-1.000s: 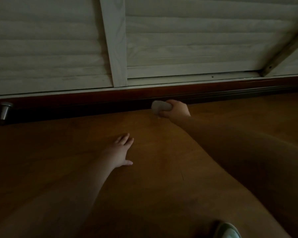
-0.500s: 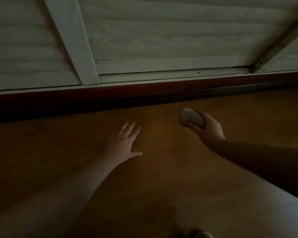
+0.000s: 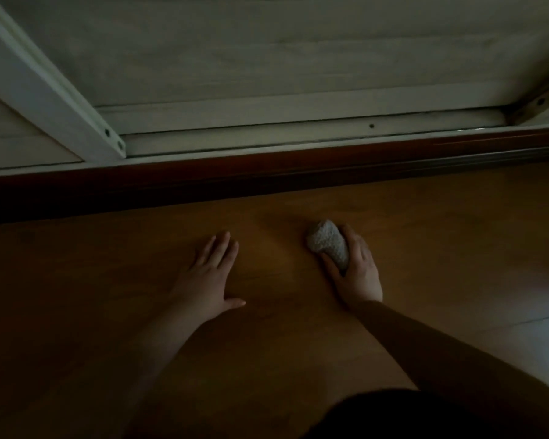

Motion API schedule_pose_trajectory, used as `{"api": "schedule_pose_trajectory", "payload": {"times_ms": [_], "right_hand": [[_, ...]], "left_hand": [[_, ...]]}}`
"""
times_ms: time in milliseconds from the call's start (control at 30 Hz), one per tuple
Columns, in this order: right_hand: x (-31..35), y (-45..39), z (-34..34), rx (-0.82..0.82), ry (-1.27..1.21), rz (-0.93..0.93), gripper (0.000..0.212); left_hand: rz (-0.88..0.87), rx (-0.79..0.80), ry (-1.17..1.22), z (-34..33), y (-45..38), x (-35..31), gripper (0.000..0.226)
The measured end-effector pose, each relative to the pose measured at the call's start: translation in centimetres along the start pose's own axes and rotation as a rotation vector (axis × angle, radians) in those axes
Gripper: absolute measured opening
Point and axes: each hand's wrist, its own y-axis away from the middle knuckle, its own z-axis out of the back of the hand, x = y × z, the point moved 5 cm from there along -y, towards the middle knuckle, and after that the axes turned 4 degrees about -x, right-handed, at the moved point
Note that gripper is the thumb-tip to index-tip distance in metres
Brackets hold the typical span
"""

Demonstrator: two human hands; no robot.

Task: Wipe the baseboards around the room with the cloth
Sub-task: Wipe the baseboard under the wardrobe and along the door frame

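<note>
Right hand [image 3: 355, 274] grips nubby balled cloth [image 3: 328, 243] — off the baseboard [image 3: 267, 172].

the dark baseboard [image 3: 267, 175] runs out of the frame at both the left and right edges, and its left stretch sinks into shadow. the right hand [image 3: 355, 274] covers the lower right part of the cloth [image 3: 327, 242]. both forearms are cut off at the bottom edge.
</note>
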Motion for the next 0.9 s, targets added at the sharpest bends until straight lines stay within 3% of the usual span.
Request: {"api": "schedule_pose_trajectory", "payload": {"times_ms": [200,400,567,733,900], "right_hand": [[-0.3,-0.2,-0.2,0.010,0.011,0.014,0.070],[-1.0,-0.3,-0.7,0.038,0.011,0.044,0.070],[-1.2,-0.1,-0.8,0.030,0.000,0.068,0.069],[-0.8,-0.1,-0.7,0.004,0.019,0.080,0.067],[-0.5,0.0,-0.5,-0.019,0.025,0.090,0.068]], "left_hand": [[0.020,0.126,0.064,2.5,0.8,0.7,0.095],[0.056,-0.044,-0.042,5.7,4.2,3.0,0.085],[-0.138,-0.189,-0.275,7.7,6.7,3.9,0.082],[-0.164,-0.173,-0.332,6.6,4.2,2.2,0.091],[0.029,0.009,-0.078,2.5,0.8,1.0,0.125]]}}
